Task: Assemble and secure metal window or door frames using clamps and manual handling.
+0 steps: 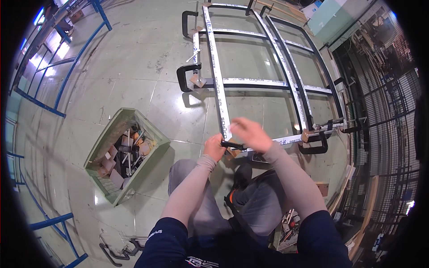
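Observation:
At the near left corner of a white-and-black metal frame (218, 96), my left hand (215, 148) is closed round a black C-clamp (233, 145). A small wooden block (233, 152) shows beside this clamp. My right hand (252, 135) hovers just above the corner, slightly blurred, fingers stretched to the left and nothing visible in them. More black C-clamps grip the frame: one on the left side (183, 78), another farther up (185, 24), and one at the near right corner (315, 145). What lies beneath my right hand is hidden.
To my left stands a green bin (154, 142) holding clamps and wooden pieces. Loose C-clamps (117, 255) lie on the floor at lower left. Blue metal stands (67, 96) line the left side. Mesh racking (380, 116) runs along the right. A tool box (286, 234) is by my right leg.

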Demonstrator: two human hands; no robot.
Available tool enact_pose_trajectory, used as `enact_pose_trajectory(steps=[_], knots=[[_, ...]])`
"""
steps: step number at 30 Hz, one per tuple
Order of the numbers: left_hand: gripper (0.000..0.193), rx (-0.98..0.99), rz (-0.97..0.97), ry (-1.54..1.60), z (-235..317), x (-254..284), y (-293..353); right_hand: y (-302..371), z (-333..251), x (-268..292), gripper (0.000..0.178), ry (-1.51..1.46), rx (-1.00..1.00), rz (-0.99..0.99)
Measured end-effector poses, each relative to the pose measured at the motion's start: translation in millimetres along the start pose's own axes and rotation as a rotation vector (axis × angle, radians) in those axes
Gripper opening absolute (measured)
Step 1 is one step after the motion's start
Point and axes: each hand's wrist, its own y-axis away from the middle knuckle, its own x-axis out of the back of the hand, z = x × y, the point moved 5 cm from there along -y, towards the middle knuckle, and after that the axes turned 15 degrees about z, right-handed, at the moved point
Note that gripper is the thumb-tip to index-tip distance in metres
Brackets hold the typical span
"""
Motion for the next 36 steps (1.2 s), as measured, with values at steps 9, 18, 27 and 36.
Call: enact_pose_trajectory(steps=[9,18,27,36], knots=[[0.022,0.085,0.069,-0.078,-8,9,-22,8,-3,127,0.057,1.18,0.482,0.376],[0.022,0.151,0.051,-0.044,-7,6,3,13,84,-3,0.059,0.61,-0.078,-0.271],[0.023,0.156,0.137,-0.063,-13,13,11,12,67,-9,0.029,0.316,0.107,0.188],[0.022,0.162,0.131,-0.066,-14,10,15,33,73,-8,0.041,-0.005,0.013,0.266]])
